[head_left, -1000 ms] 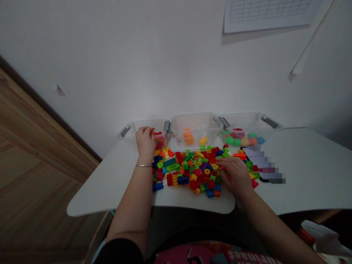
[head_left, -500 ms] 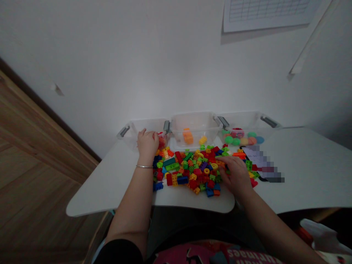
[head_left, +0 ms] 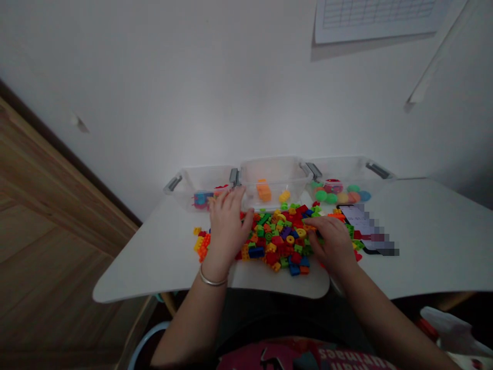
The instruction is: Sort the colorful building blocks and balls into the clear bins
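A heap of colourful toy building blocks lies spread over the front of the white table. My left hand, with a silver bangle at the wrist, is over the heap's left part, fingers stretched forward and thumb apart; nothing shows in it. My right hand rests at the heap's right edge, its fingers bent over the blocks. Its fingertips are near an orange block, and whether they grip one is hidden. Behind the heap, the middle clear bin holds an orange block and a yellow block.
The left clear bin contains blue, pink and red pieces. In the right clear bin lie several coloured balls and a red item. A phone lies beside the heap on the white table. A wall stands directly behind the bins.
My left hand has come back from the left bin to the right and nearer, over the blocks, uncovering the bin's contents. My right hand has stayed almost in place.
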The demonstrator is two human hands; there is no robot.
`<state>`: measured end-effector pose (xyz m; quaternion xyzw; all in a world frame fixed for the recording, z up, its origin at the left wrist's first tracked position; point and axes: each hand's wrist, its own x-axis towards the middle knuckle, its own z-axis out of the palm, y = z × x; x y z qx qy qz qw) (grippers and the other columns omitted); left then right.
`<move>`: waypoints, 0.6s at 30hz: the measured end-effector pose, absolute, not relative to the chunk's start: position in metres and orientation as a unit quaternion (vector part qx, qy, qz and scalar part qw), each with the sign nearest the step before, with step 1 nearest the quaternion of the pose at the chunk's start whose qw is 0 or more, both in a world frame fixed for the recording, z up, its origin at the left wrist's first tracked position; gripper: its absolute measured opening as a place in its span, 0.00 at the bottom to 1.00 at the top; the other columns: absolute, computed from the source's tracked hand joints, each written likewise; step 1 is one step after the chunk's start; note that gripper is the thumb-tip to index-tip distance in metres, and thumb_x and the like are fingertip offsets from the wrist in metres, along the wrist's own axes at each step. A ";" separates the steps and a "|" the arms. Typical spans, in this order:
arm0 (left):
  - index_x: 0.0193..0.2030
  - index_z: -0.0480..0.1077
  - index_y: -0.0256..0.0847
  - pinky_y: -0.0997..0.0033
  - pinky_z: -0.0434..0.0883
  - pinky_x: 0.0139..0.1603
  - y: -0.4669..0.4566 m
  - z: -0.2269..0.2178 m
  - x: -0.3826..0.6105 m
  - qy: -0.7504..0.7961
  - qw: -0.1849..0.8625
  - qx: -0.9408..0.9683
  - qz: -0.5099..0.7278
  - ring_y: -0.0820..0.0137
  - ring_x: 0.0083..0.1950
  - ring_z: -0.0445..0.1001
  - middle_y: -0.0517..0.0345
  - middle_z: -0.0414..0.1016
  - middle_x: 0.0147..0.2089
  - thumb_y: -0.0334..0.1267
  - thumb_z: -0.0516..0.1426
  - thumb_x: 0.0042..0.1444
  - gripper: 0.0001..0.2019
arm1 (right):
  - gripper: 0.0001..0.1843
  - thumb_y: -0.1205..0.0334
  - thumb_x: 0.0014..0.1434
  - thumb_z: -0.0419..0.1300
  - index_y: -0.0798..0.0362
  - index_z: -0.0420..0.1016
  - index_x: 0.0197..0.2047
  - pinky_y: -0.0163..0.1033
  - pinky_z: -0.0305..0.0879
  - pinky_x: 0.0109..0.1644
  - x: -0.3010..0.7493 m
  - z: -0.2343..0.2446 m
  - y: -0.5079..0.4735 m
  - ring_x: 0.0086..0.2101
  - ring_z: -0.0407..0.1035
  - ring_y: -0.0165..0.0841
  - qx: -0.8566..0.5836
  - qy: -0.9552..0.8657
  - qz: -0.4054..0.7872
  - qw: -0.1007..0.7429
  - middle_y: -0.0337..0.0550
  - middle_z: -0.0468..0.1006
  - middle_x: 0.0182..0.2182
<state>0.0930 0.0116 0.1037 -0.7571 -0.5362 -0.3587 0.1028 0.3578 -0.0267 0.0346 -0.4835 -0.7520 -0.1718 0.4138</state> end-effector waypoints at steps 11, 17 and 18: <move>0.65 0.63 0.48 0.35 0.52 0.68 -0.037 0.046 0.138 -0.497 0.022 -0.820 -0.284 0.52 0.64 0.65 0.49 0.70 0.63 0.45 0.54 0.63 0.24 | 0.09 0.64 0.61 0.57 0.50 0.78 0.38 0.47 0.64 0.53 0.361 0.039 -0.026 0.44 0.72 0.38 -0.524 -0.752 -0.149 0.372 0.43 0.82 0.40; 0.63 0.66 0.48 0.33 0.51 0.69 -0.047 0.037 0.138 -0.475 0.024 -0.838 -0.266 0.50 0.66 0.62 0.51 0.70 0.63 0.49 0.57 0.59 0.25 | 0.08 0.63 0.61 0.57 0.51 0.79 0.37 0.47 0.64 0.54 0.366 0.036 -0.022 0.45 0.72 0.40 -0.537 -0.757 -0.152 0.340 0.43 0.83 0.39; 0.62 0.67 0.48 0.34 0.50 0.69 -0.047 0.035 0.138 -0.473 0.030 -0.839 -0.266 0.50 0.66 0.62 0.51 0.70 0.63 0.49 0.57 0.59 0.25 | 0.08 0.63 0.61 0.57 0.51 0.79 0.37 0.48 0.64 0.54 0.366 0.035 -0.022 0.45 0.72 0.40 -0.541 -0.757 -0.149 0.336 0.43 0.83 0.39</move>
